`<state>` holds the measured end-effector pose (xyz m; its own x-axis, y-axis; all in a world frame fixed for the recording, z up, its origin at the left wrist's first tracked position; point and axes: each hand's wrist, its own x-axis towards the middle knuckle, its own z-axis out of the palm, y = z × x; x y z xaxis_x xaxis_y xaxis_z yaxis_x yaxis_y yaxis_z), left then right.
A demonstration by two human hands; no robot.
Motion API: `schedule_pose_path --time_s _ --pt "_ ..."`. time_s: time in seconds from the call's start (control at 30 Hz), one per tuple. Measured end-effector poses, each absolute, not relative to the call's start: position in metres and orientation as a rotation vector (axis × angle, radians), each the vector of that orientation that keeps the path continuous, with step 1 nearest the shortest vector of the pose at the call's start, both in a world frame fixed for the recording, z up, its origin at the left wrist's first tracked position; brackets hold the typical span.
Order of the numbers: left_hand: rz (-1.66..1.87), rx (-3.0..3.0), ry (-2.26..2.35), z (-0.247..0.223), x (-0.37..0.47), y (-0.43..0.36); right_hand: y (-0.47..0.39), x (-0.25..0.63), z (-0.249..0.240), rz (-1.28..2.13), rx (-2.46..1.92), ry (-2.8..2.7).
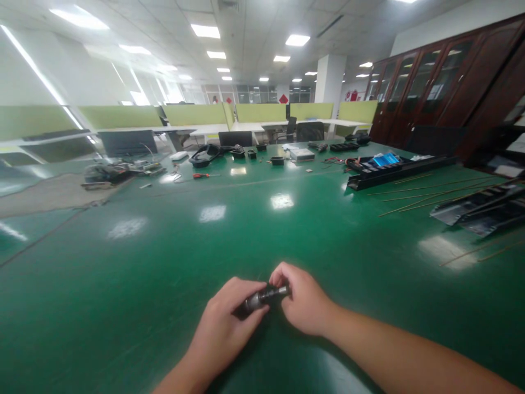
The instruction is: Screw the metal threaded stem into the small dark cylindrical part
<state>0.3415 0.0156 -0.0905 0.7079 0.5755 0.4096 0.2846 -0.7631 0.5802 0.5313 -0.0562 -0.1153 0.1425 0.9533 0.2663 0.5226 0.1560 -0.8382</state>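
A short black cylinder with silver-grey bands and a silvery tip (262,299) is held between my two hands just above the green tabletop; its exact kind I cannot make out. My left hand (229,314) wraps round the thicker, lower-left part, thumb and fingers on opposite sides. At the thinner right end, the curled fingers of my right hand (301,298) close on the silvery tip. Parts of the cylinder are hidden by the fingers of both hands.
The green table (184,246) spreads ahead. A red-handled screwdriver (200,175), black trays (277,161) and a white box (302,155) lie farther back. Electronic parts (123,171) sit at left. On the right are black channels (397,172), thin rods (426,198) and a blue pack (386,159).
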Motion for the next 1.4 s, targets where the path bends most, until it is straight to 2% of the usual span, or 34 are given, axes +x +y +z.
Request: schedule_pose_path --time_s 0.53,1.4 --pt "0.657 2.237 0.891 -0.092 0.343 0.007 -0.058 0.528 -0.113 0.556 -1.466 -1.53" --pt "0.664 2.255 0.904 -0.088 0.344 0.006 -0.062 0.528 -0.102 0.6 -1.428 -1.592"
